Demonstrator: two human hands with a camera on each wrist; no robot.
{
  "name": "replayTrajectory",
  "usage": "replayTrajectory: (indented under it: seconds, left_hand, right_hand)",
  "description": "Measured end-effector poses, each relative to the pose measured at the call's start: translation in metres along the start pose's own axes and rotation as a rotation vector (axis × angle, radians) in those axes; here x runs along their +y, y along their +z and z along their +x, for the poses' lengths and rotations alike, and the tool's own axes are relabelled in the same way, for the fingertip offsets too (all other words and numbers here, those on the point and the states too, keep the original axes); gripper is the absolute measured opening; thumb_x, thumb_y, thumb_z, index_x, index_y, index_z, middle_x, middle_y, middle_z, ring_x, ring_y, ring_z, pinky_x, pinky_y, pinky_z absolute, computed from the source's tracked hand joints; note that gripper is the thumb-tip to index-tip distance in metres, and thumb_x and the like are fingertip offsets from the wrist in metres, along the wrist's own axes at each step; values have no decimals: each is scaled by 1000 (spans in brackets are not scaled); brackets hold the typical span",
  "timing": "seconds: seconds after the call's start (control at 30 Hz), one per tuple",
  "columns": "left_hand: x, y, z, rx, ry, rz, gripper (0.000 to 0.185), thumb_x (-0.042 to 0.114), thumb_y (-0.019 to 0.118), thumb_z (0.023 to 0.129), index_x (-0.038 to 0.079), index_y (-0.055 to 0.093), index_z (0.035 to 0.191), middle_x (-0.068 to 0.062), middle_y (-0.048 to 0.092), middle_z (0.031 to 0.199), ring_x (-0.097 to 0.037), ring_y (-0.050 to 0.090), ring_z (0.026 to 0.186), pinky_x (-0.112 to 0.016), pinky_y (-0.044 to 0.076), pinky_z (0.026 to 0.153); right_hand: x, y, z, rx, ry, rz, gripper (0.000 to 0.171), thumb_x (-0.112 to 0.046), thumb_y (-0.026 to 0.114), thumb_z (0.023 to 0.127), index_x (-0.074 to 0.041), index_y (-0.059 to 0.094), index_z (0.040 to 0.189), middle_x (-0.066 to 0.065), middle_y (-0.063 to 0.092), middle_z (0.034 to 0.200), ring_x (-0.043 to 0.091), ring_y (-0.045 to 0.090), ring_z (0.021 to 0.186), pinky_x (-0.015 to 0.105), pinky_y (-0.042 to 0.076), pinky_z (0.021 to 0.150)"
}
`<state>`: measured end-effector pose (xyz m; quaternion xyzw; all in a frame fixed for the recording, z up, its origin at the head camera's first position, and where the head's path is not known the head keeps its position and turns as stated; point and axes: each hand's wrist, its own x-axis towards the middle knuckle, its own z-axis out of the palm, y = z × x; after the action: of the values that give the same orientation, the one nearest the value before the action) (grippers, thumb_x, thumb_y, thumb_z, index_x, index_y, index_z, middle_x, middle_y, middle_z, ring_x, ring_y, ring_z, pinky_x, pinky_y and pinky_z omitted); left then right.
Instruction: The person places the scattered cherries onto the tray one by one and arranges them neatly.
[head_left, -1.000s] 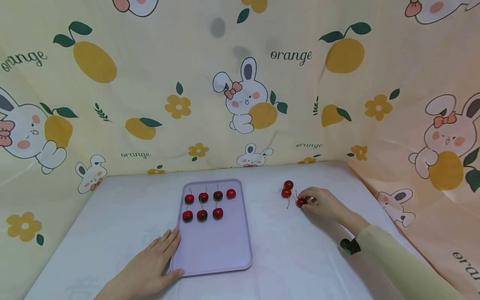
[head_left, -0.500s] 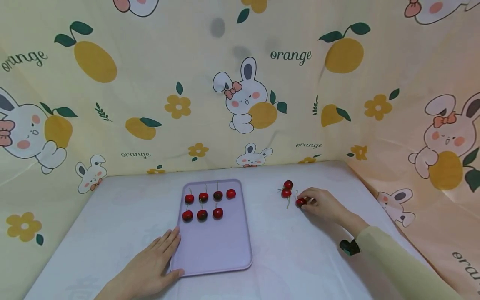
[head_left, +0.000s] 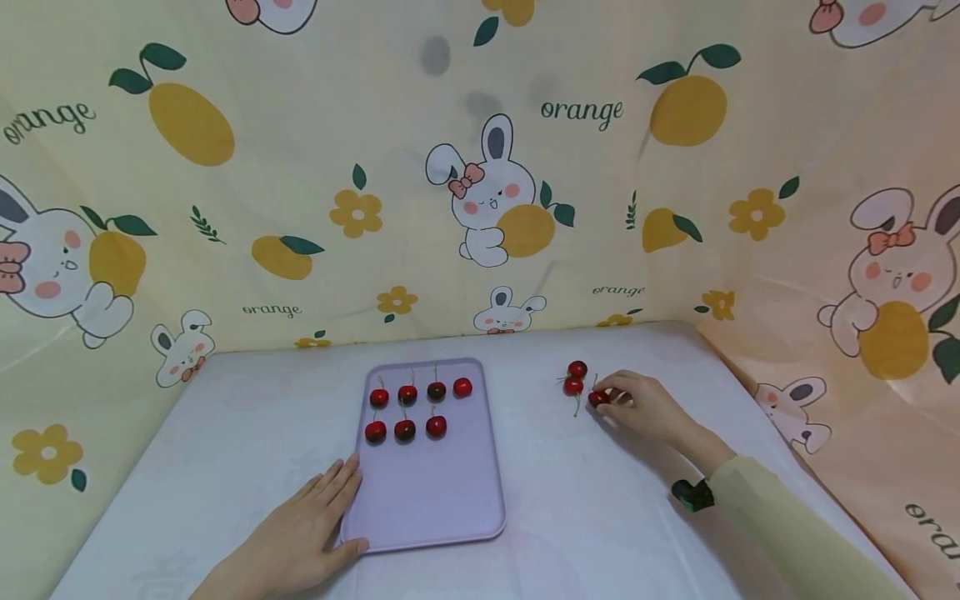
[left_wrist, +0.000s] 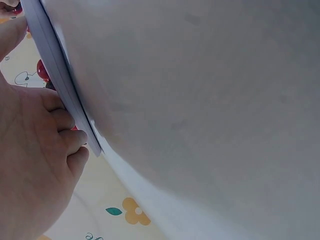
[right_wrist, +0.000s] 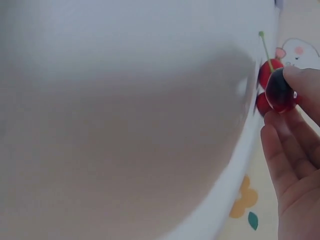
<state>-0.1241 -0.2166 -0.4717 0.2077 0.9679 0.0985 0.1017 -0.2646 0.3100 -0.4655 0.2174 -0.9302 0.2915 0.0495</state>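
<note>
In the head view, my right hand (head_left: 648,408) pinches a dark red cherry (head_left: 597,398) between thumb and fingers, right of the tray. The right wrist view shows that cherry (right_wrist: 279,92) under the thumb, its green stem pointing up. Whether it is off the table I cannot tell. Just left of it lie two more cherries (head_left: 573,386), close together. My left hand (head_left: 300,529) rests with extended fingers along the left edge of a lilac tray (head_left: 431,500), the thumb at its near-left corner. On the tray's far half, several cherries (head_left: 405,430) stand in two rows, the nearer row of three.
A white cloth (head_left: 570,517) covers the table. Behind it and at the sides hangs a yellow printed curtain (head_left: 375,275) with rabbits and oranges. A dark object (head_left: 692,495) shows beside my right sleeve, at the wrist.
My right hand has shifted slightly left and away from me with the pinched cherry. The left hand, the tray and the cherries on it have stayed put.
</note>
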Motion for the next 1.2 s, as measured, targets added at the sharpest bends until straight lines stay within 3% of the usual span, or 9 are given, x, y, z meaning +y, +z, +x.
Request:
replayTrajectory:
  seconds: [0.37,0.73,1.0,1.2]
  left_hand:
    - [0,-1,1,-11,-10,0,97,70,59,93,-1,42,157,-15,30,169,-37,28,155,-57,29,123]
    - [0,-1,0,8,2,1,96,68,60,93,-1,42,157,-15,30,169,-38,28,155,-58,29,123]
    - [-1,1,1,-5,-6,-2,97,70,58,93,0,40,158,-14,29,169,-38,27,156,-58,28,123]
    - [-1,0,-2,35,20,4,95,67,59,94,-2,42,156,-16,30,169,-38,28,155,-58,30,122]
  right_hand:
    - [-22,9,15,45,-64,37,28,-13,83,90,-8,76,117,5,71,112,20,68,93,44,62,82]
    - [-51,28,33,42,-117,120,27,-13,83,89,-9,77,115,0,70,104,16,70,90,40,62,82]
    - [-62,47,40,21,-175,155,27,-13,82,90,-9,77,116,1,72,110,18,69,92,35,62,83]
    - [-74,57,44,-17,-153,166,26,-14,81,92,-13,77,117,-2,70,112,14,68,94,33,60,85]
